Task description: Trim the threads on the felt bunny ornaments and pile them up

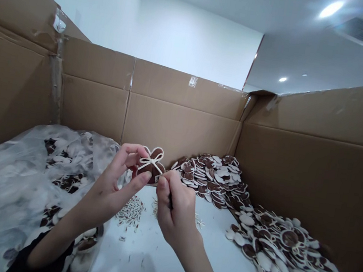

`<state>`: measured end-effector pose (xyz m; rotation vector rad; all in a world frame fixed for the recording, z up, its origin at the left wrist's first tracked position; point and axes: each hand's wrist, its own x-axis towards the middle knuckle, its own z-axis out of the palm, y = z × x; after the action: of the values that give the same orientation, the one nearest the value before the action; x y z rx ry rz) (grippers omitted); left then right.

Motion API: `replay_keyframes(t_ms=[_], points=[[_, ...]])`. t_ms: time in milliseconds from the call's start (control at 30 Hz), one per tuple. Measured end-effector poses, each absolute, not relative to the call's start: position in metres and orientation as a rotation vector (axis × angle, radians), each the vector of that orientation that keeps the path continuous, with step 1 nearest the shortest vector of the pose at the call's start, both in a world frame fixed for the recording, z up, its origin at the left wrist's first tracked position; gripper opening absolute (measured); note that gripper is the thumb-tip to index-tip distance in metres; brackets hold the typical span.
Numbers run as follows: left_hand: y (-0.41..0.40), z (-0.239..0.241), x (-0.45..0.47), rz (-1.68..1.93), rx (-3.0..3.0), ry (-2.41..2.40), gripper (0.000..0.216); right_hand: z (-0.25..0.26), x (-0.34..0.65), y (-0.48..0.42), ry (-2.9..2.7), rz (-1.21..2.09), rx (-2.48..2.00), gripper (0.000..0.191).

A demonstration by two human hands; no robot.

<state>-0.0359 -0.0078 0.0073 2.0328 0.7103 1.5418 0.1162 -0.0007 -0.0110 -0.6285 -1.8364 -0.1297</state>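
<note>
Between its thumb and fingers, my left hand [123, 177] grips a brown flower-shaped appliqué [154, 168] with a pale edge and a cream bow on its front. It is held up above the table, front towards me. My right hand [175, 206] is closed, its pinched fingertips at the appliqué's lower right edge, where a small pale tag [157, 178] shows. A dark sliver shows inside that fist, too little of it to name. Below my hands, a heap of tiny pale-and-brown pieces [131, 211] lies on the white table [134, 257].
Cardboard walls [183, 127] stand at the back and both sides. On the left a translucent plastic bag [4, 186] holds many brown and white pieces. Piles of similar brown-and-white appliqués [216, 176] rise at the back right and spread along the right side.
</note>
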Motion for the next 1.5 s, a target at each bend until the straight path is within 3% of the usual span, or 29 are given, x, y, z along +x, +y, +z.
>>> replay_keyframes(t_ms=[400,767,967,1400,1500], points=[[-0.012,0.004,-0.026,1.66,1.982,0.778,0.021,-0.009,0.119,0.003,-1.779,-0.518,-0.726,0.021],[-0.028,0.004,-0.027,1.233,1.454,0.134,0.025,-0.008,0.119,-0.022,-1.735,0.417,-0.268,0.026],[-0.037,0.005,-0.014,1.189,1.2,0.02,0.025,-0.023,0.114,-0.025,-1.512,0.862,-0.065,0.027],[-0.042,-0.001,0.003,1.248,0.744,-0.11,0.026,-0.002,0.104,-0.034,-1.125,1.364,0.156,0.035],[-0.04,0.002,0.001,1.404,0.724,-0.187,0.028,0.009,0.115,-0.041,-1.045,1.262,0.189,0.034]])
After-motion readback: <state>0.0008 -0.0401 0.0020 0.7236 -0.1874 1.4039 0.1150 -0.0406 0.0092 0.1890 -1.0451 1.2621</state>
